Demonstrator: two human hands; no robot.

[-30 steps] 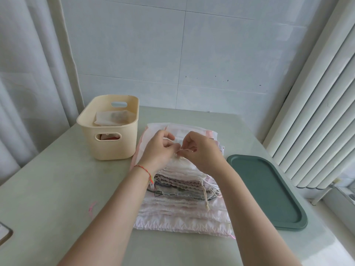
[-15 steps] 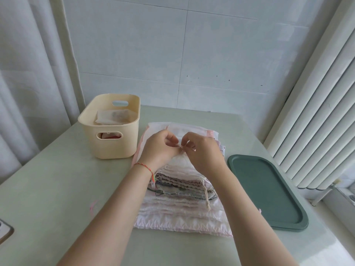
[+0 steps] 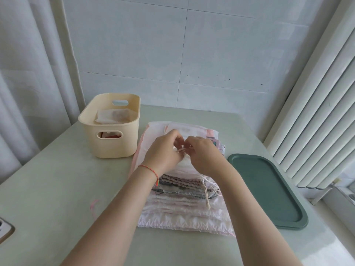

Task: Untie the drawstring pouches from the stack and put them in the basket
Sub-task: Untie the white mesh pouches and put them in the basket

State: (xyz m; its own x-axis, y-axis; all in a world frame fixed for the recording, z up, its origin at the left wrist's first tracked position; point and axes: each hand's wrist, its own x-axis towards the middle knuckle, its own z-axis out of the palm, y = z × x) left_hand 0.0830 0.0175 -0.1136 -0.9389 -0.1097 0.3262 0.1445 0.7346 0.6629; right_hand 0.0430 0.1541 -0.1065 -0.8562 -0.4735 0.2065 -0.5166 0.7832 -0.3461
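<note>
Two hands work at the top of one stack of drawstring pouches (image 3: 184, 198) on a pale green table (image 3: 57, 189): the left hand (image 3: 163, 150) and right hand (image 3: 205, 156) meet fingertip to fingertip, each pinching the drawstring (image 3: 181, 150) of the uppermost pouch. One cream basket (image 3: 110, 131), left of the stack, holds at least two pouches; one green tray (image 3: 269, 191) lies right. Compared with half a second earlier, the hands are in much the same place.

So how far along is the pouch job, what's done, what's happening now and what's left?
Done: the basket already holds at least one pale pouch. In hand: the left hand and right hand pinch the drawstring of the top pouch on the stack. Left: that pouch isn't in the basket yet, and many layered pouches remain beneath it.
</note>
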